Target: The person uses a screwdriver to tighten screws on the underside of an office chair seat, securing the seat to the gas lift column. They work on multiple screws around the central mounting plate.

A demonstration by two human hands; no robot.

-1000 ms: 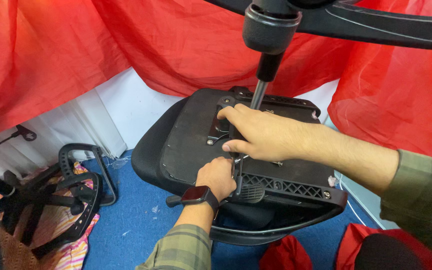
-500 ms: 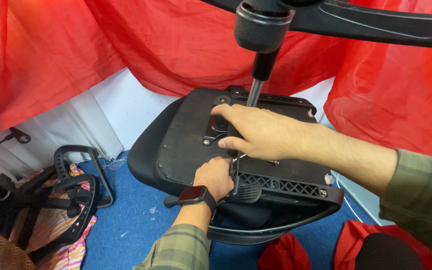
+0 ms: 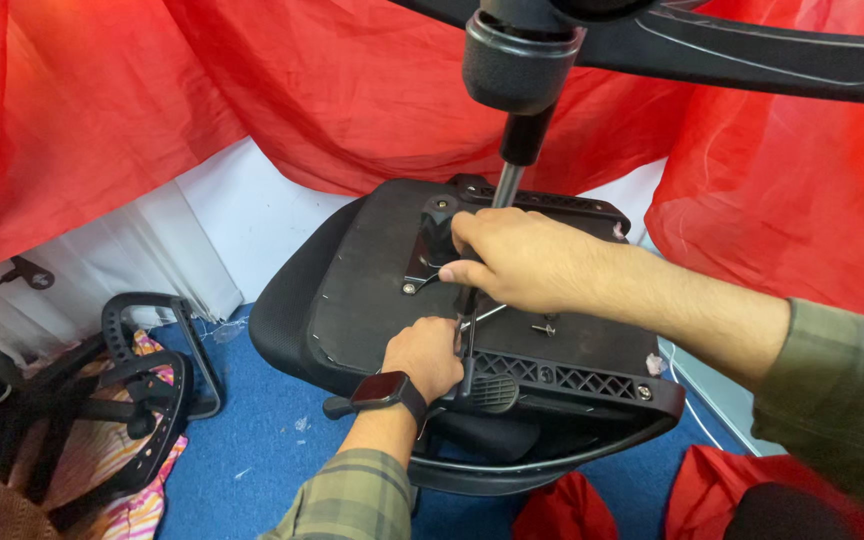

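I am looking down on an upturned office chair seat [image 3: 372, 290], its flat black underside facing me and its padded fabric edge [image 3: 282, 310] curving off to the left, all of it resting on the blue carpeted floor [image 3: 242, 440]. Red cloth [image 3: 302, 90], thin and creased, hangs as a backdrop all round and bunches up again at the lower right, crowding the seat from that side. A glossy black chair base arm [image 3: 752, 55] crosses the top of my view, with the gas-lift cylinder [image 3: 517, 130] dropping from a fat plastic collar to a slim steel rod that meets the seat just behind my right hand; it blocks part of the mounting plate [image 3: 432, 250]. Off to the left lie black ribbed plastic armrest frames [image 3: 142, 370] on a pink striped cloth [image 3: 137, 500], well apart from the seat.

My right hand [image 3: 527, 260] lies over the middle of the underside, fingers curled down and thumb tucked, closed on something small I cannot make out. My left hand [image 3: 422, 355], with a dark watch [image 3: 384, 390] on the wrist, is curled into a loose fist at the near edge, seemingly gripping a thin metal tool [image 3: 467, 330] that stands just beneath the right hand. A loose screw [image 3: 544, 327] sits on the hard panel beside them, and a latticed black plastic bracket [image 3: 562, 378] runs along the near edge.
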